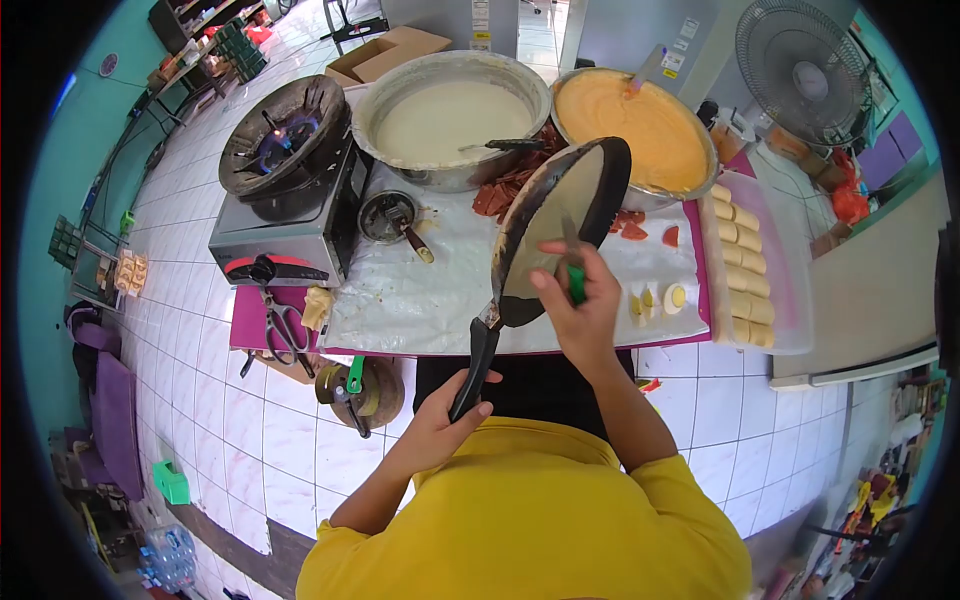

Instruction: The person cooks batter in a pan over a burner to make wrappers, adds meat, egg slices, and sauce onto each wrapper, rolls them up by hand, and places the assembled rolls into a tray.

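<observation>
My left hand (440, 420) is closed around the black handle of a frying pan (620, 190), which I hold tilted steeply above the table. A thin pale crepe (585, 205) covers the inside of the pan. In my right hand (588, 310) is a knife (576, 283) with a green handle, its blade pointing up in front of the crepe. Whether the blade touches the crepe I cannot tell. Reddish meat slices (633, 231) and boiled egg pieces (675, 298) lie on the sheet to the right of the pan.
A gas stove (280, 235) burns with a blue flame at the left. Behind stand a pot of pale batter (455, 120) and a bowl of orange filling (630, 120). Pale rolls (745, 260) fill a tray at the right. A small pan (388, 217) and scissors (285, 325) are nearer the stove.
</observation>
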Tool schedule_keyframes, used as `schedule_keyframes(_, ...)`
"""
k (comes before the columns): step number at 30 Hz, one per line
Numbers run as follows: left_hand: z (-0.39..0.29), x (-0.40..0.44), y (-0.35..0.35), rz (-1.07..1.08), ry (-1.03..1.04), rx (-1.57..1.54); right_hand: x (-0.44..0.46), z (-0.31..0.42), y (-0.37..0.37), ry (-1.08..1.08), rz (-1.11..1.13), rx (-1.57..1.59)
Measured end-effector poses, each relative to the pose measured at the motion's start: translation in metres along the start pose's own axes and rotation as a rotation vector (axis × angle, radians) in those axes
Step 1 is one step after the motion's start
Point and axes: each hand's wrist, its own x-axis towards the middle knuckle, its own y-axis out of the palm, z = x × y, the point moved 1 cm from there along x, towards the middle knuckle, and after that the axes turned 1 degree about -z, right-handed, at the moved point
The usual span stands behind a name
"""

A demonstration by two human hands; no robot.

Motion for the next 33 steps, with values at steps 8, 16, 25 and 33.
schedule_keyframes(8,0.011,-0.02,-0.006,-0.065,-0.02,0.072,-0.028,-0.013,-0.01,-0.004,-0.114,-0.089)
schedule_keyframes(16,0.026,-0.053,-0.024,-0.568,0.037,0.534,-0.107,-0.058,-0.055,-0.09,-0.064,-0.319)
schedule_keyframes(25,-0.018,-0.06,-0.051,-0.397,0.085,-0.239,0.082,-0.071,-0.03,-0.235,0.074,-0.677)
schedule_keyframes(33,-0.032,-0.05,-0.089,-0.451,0.26,-0.334,0.251,-0.076,0.032,0.254,0.125,0.113)
